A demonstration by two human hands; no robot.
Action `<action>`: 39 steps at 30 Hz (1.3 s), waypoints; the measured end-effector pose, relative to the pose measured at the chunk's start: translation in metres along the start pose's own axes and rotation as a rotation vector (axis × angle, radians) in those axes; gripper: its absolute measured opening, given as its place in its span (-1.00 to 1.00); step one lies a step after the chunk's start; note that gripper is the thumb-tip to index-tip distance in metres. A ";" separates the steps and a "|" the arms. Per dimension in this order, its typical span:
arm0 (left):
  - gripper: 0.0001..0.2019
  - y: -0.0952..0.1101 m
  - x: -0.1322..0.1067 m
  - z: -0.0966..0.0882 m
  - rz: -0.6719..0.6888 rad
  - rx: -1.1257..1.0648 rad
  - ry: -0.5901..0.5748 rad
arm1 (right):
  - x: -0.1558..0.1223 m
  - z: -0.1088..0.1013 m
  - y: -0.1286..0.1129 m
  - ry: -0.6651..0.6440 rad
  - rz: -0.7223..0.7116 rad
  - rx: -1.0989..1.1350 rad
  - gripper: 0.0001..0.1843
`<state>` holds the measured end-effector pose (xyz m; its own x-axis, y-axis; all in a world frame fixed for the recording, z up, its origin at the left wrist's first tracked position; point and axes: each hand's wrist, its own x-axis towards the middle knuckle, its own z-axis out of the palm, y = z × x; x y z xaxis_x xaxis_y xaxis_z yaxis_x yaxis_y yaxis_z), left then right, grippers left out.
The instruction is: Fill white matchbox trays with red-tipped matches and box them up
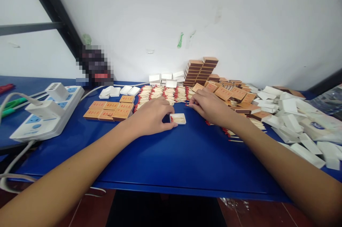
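Note:
A small white matchbox tray (181, 121) with some red-tipped matches lying in it rests on the blue table. My left hand (153, 116) grips the tray's left end between thumb and fingers. To the right and slightly farther back, my right hand (205, 103) is closed in a pinch at the edge of the loose matches; a red match head shows at its fingertips. Behind both hands, a wide bed of red-tipped matches (164, 93) is spread in rows. More loose matches (235, 135) lie beside my right forearm, which partly hides them.
Orange matchboxes (109, 110) lie grouped at left, near white trays (114, 92). A tall matchbox stack (200, 72) stands against the wall. Matchboxes (224, 93) and white trays (291, 113) are heaped at right, beside a tissue pack (320, 123). A power strip (48, 113) with cables occupies the left.

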<state>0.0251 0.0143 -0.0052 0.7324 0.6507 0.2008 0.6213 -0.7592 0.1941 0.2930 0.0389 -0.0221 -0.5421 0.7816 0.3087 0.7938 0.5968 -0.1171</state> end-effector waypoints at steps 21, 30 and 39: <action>-0.71 0.000 -0.001 0.000 0.006 -0.003 -0.001 | -0.003 0.003 0.020 0.061 0.027 -0.121 -0.77; -0.72 0.002 0.000 -0.003 -0.009 -0.002 -0.011 | 0.001 0.009 0.018 0.066 0.031 -0.160 -0.75; -0.70 0.003 0.000 -0.003 -0.010 0.001 -0.019 | 0.003 0.011 0.021 0.019 0.010 -0.108 -0.77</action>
<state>0.0262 0.0123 -0.0022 0.7315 0.6575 0.1807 0.6285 -0.7529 0.1950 0.3055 0.0557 -0.0345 -0.5299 0.7830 0.3259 0.8245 0.5656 -0.0184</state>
